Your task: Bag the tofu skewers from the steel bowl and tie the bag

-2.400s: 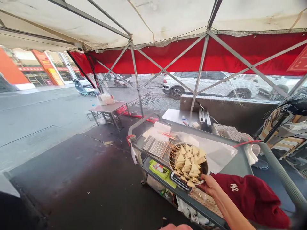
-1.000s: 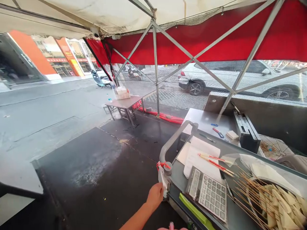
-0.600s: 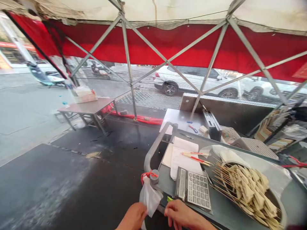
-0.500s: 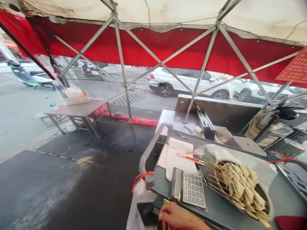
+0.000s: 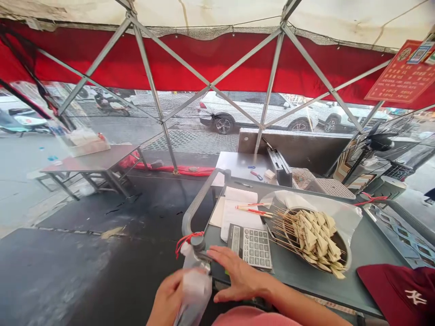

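Note:
My left hand (image 5: pixel 169 294) is at the lower middle, its fingers closed on a whitish translucent plastic bag (image 5: pixel 196 290) at the cart's corner; motion blurs them a little. Beside it, my right hand (image 5: pixel 239 277) reaches over the near edge of the grey cart (image 5: pixel 288 274) with fingers spread and nothing in them. Just beyond the right hand lies a calculator (image 5: pixel 257 248), partly covered by that hand. Red string (image 5: pixel 185 240) is tied round the cart's handle (image 5: pixel 194 210) above the bag.
A bowl of skewered folded tofu-like sheets (image 5: pixel 317 240) stands on the cart, near an open notebook (image 5: pixel 238 208) and red-tipped sticks (image 5: pixel 254 211). A maroon cap (image 5: pixel 390 285) is at the right. Behind are a white table (image 5: pixel 234 160) and metal frame poles (image 5: pixel 149 81). A low table (image 5: pixel 98 158) stands left.
My left hand has come into view at the plastic bag. My right hand has opened out from a curled pose and moved up onto the cart's edge. The view has turned right.

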Motion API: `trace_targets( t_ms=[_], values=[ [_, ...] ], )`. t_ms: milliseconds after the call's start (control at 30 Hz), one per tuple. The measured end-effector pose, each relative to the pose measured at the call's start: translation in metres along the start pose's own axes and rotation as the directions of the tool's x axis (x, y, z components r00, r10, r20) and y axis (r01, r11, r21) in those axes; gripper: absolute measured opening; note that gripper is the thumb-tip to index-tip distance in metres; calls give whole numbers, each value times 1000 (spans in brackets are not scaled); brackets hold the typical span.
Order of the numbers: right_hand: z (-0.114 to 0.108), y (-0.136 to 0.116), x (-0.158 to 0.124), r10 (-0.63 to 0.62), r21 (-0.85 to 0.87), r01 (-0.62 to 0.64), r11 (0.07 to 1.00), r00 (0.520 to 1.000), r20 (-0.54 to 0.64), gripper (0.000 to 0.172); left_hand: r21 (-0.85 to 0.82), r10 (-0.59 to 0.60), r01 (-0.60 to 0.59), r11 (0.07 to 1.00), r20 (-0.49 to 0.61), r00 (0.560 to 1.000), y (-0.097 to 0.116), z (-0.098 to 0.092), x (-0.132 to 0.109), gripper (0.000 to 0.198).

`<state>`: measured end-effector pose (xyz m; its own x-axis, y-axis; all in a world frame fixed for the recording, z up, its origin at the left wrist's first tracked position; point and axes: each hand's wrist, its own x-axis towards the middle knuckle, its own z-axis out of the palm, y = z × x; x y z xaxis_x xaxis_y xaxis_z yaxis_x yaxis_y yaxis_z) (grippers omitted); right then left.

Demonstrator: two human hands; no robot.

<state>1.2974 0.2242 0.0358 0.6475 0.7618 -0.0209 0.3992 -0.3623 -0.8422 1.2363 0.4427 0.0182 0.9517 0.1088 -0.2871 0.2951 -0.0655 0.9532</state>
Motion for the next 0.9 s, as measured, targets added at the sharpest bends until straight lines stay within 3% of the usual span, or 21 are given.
trace_targets(
  t_ms=[67,167,200,300,400,433,467,600,733,833,900],
  values=[
    [-10,-4,-1,9,52,-4,999,995,-103,91,-232,-75,37,972,-158,985,37,21,5,27],
    [-27,-2,-7,225,335,-111,936,919,-323,35,-510,-173,103,854,-91,981,75,49,18,32],
    [-33,0,-11,274,415,-109,903,890,-363,25,-544,-174,113,831,-61,983,81,57,21,32],
    [-48,-2,-26,259,432,-64,900,874,-411,32,-535,-150,94,839,-62,987,90,74,27,33],
    [-47,-7,-34,238,275,-127,953,874,-423,85,-496,-149,97,863,-66,987,97,89,29,35],
    [-44,-7,-34,242,231,-150,961,858,-453,93,-502,-160,118,857,-42,986,101,93,30,33],
    [-41,-6,-33,245,199,-166,966,833,-495,89,-512,-175,146,846,-7,985,105,97,30,30],
    [-43,11,-29,269,182,-200,963,750,-604,24,-540,-194,229,810,121,974,117,105,37,11],
    [-64,28,-42,305,172,-266,949,620,-723,26,-595,-265,233,769,34,964,120,104,43,10],
    [-78,29,-56,291,152,-290,945,525,-800,33,-597,-306,269,756,41,951,118,102,42,12],
    [-84,23,-62,290,165,-268,949,538,-792,37,-558,-288,276,783,68,955,116,100,41,9]
  ],
)
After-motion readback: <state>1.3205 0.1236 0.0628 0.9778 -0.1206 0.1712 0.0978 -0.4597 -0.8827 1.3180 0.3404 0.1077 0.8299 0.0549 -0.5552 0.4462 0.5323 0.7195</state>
